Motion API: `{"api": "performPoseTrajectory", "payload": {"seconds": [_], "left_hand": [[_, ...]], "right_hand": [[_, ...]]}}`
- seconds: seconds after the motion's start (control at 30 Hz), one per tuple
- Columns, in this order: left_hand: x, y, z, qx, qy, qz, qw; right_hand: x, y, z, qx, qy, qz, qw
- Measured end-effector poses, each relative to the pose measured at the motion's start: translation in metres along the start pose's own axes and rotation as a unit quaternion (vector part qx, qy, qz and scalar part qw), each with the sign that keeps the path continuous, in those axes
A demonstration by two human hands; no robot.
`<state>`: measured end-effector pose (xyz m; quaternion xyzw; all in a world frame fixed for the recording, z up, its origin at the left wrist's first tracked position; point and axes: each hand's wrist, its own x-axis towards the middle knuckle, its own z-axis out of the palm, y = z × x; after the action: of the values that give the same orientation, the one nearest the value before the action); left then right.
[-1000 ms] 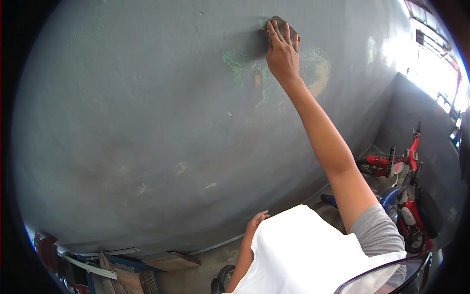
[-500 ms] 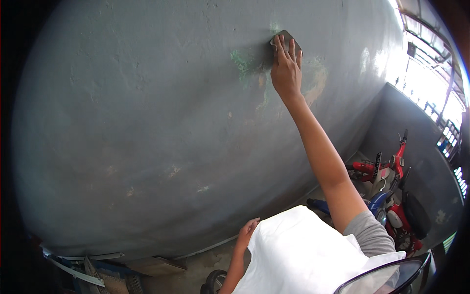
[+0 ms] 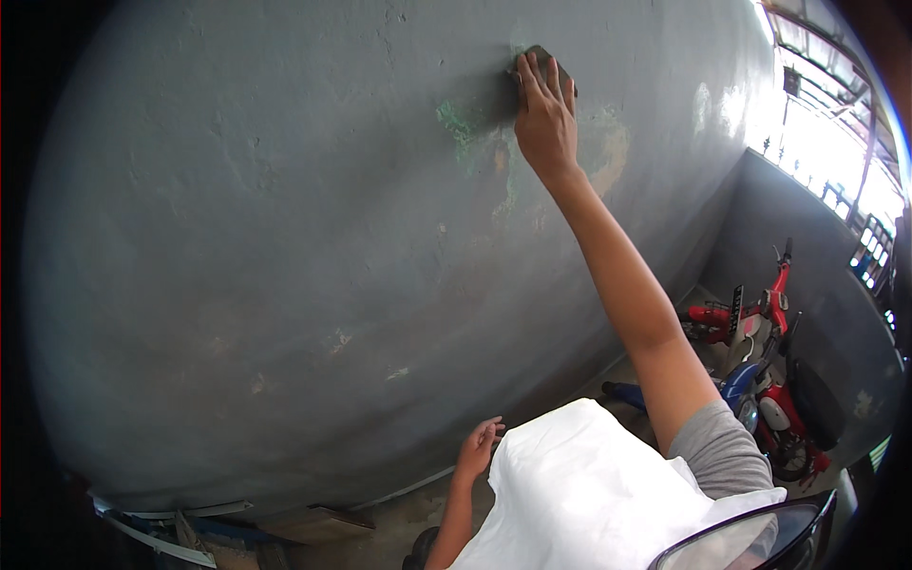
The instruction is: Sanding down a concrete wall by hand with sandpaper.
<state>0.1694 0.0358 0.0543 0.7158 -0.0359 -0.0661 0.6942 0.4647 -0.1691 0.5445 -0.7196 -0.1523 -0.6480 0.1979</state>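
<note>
Stretched up and away, my right hand (image 3: 547,128) presses a dark brown-grey sheet of sandpaper (image 3: 542,59) flat against the grey wall (image 3: 285,247). Its fingers lie over the sheet, slightly spread. Around and below it, the wall is worn, with a green patch (image 3: 456,123) to the left and a tan patch (image 3: 611,161) to the right. Low in the view, my left hand (image 3: 478,448) is empty, fingers bent a little and apart. It is nearest to the white cloth (image 3: 579,475) in front of me and near the wall, apparently not touching it.
Motorcycles, one with a red front (image 3: 781,290) and one blue and red (image 3: 774,408), stand at the right by a low wall (image 3: 807,256). At the lower left are boards (image 3: 318,524) and long pale strips (image 3: 157,541). A dark-rimmed lens (image 3: 750,537) shows at the lower right.
My right hand and the sandpaper appear slightly higher and further left, though the whole view has shifted a little. The fingers of my left hand have spread more.
</note>
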Motion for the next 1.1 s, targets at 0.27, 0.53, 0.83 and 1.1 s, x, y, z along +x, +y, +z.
{"api": "performPoseTrajectory", "payload": {"seconds": [0.27,0.53,0.83,1.1], "left_hand": [[-0.002,-0.012,-0.001,-0.007,0.004,-0.002,1.000],[0.004,0.003,0.000,-0.020,-0.015,-0.037,0.999],[0.013,0.026,0.008,0.030,-0.012,-0.012,0.999],[0.014,-0.002,-0.001,-0.004,0.000,-0.009,1.000]], "right_hand": [[-0.017,-0.007,-0.001,0.040,-0.012,-0.004,0.999],[0.017,-0.006,-0.009,0.019,-0.009,-0.025,0.999],[0.016,0.008,-0.010,0.011,-0.005,-0.024,1.000],[-0.014,-0.002,-0.002,0.024,-0.011,-0.012,1.000]]}}
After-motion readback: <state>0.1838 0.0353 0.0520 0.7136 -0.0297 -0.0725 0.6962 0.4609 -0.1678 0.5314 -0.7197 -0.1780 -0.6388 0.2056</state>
